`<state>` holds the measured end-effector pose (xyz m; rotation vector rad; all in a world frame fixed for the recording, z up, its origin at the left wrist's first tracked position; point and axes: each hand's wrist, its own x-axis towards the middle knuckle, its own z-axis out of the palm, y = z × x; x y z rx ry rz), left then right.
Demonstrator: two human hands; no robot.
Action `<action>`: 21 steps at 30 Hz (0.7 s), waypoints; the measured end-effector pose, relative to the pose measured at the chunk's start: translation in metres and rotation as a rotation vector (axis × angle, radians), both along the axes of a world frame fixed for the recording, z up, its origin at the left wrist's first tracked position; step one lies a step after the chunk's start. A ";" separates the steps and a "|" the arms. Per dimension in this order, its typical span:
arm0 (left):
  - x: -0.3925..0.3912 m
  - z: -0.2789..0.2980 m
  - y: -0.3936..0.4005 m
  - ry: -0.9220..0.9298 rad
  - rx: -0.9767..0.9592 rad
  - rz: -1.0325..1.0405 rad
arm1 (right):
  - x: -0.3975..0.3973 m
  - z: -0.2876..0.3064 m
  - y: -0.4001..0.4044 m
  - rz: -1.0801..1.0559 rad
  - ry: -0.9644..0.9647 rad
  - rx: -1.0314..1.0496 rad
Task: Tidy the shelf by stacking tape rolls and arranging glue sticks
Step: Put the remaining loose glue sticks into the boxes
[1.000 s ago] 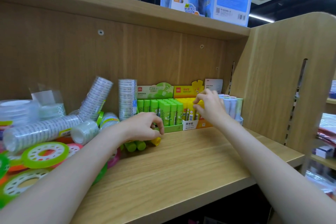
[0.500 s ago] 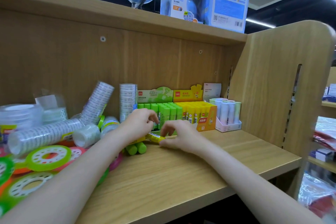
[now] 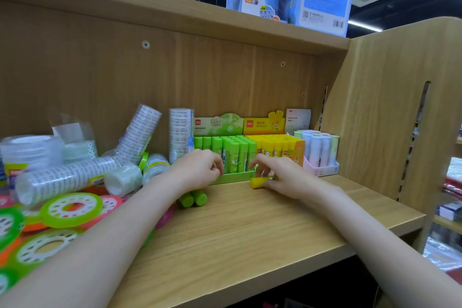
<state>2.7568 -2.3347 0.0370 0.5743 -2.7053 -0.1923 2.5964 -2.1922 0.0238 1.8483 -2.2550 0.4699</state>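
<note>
On the shelf (image 3: pixel 250 227), the right hand (image 3: pixel 282 177) pinches a loose yellow stick (image 3: pixel 257 182) (bound, likely, for the yellow box (image 3: pixel 277 144)) while the left hand (image 3: pixel 197 170), fingers curled, rests over two green sticks (image 3: pixel 193 198).

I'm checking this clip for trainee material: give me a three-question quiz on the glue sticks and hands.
1. True or false: the right hand holds a yellow glue stick.
2. The two green glue sticks under the left hand: A) stand in the green box B) lie on the shelf C) sit on the upper shelf
3. Which box stands between the green box and the pastel box?
Key: 1 true; 2 B; 3 the yellow box.
</note>
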 end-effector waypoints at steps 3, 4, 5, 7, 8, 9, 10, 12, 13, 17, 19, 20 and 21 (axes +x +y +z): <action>-0.001 0.001 0.001 -0.009 -0.003 0.001 | -0.005 -0.004 0.001 0.033 0.020 0.062; -0.001 0.001 0.001 -0.010 -0.002 0.002 | -0.006 -0.004 0.002 0.042 0.014 0.039; -0.001 0.001 0.001 -0.011 -0.003 0.003 | -0.008 -0.003 0.002 0.045 -0.030 -0.032; -0.002 0.000 0.000 -0.013 -0.009 0.000 | -0.009 0.005 0.005 0.043 -0.235 -0.321; -0.002 -0.001 0.000 -0.014 -0.010 -0.001 | -0.011 0.011 0.006 0.042 -0.329 -0.489; -0.002 -0.001 0.000 -0.017 -0.009 -0.002 | -0.013 0.017 0.005 0.028 -0.361 -0.628; -0.001 -0.001 -0.001 -0.019 -0.010 -0.002 | -0.015 0.023 0.003 0.000 -0.341 -0.721; -0.001 -0.001 -0.001 -0.019 -0.008 0.000 | -0.015 0.030 -0.005 -0.057 -0.269 -0.771; -0.001 -0.001 -0.001 -0.019 -0.006 0.001 | -0.015 0.031 -0.010 -0.077 -0.244 -0.747; -0.001 -0.002 -0.001 -0.018 -0.014 0.000 | -0.018 0.024 -0.028 -0.134 -0.129 -0.554; -0.002 -0.002 -0.002 -0.021 -0.020 0.001 | -0.019 0.023 -0.031 -0.180 -0.123 -0.507; -0.002 -0.003 -0.002 -0.022 -0.024 0.001 | -0.019 0.024 -0.031 -0.195 -0.130 -0.497; -0.002 -0.003 -0.003 -0.024 -0.028 0.003 | -0.019 0.025 -0.032 -0.203 -0.134 -0.487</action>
